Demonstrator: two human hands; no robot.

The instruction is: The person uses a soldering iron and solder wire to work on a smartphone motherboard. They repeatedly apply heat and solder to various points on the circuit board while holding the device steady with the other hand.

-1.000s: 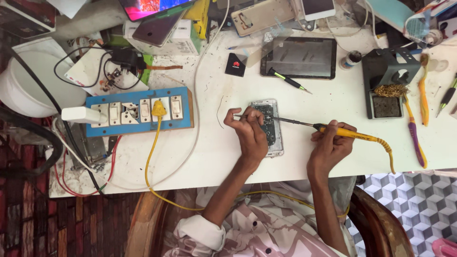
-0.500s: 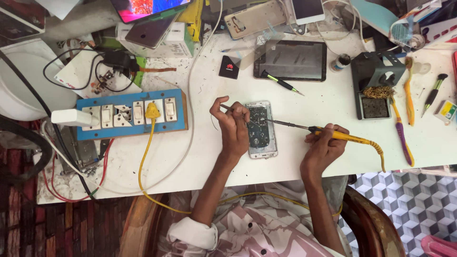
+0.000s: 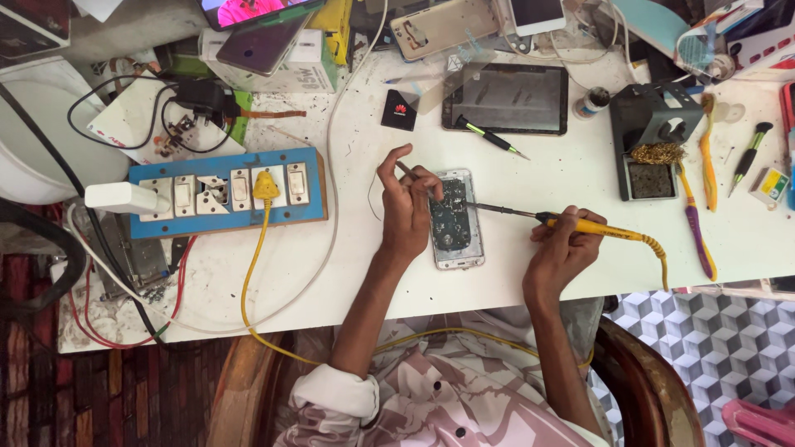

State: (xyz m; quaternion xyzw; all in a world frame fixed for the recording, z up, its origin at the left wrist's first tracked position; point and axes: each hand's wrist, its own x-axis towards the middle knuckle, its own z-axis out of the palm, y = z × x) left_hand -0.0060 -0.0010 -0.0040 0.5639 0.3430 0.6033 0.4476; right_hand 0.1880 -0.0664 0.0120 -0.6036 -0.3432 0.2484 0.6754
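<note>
Head camera looks straight down on a white workbench (image 3: 538,273) where an opened smartphone (image 3: 455,219) lies flat near the front edge, back cover off, dark circuit board bare inside a pale silver frame. It is likely light and stiff but fragile: the exposed board and tiny parts would not bear pressure, so the safe hold is on the frame's long edges, not the middle. On the smooth table it may well slide unless pinned.

The left hand (image 3: 406,211) rests at the phone's left edge, its thumb and forefinger pinching what looks like a thin strand of solder wire, though it is too fine to be sure; the other fingers curl loosely. The right hand (image 3: 563,252) wraps closed around the yellow handle of a soldering iron (image 3: 571,223), fingers pressed together like a pen grip, the metal tip reaching left to touch the board's upper part. The iron is light and rigid, hot at the tip, best held by the handle only.

Well apart to the right stands a black iron stand (image 3: 650,141) with brass wool; a blue switchboard (image 3: 224,194) sits to the left
</note>
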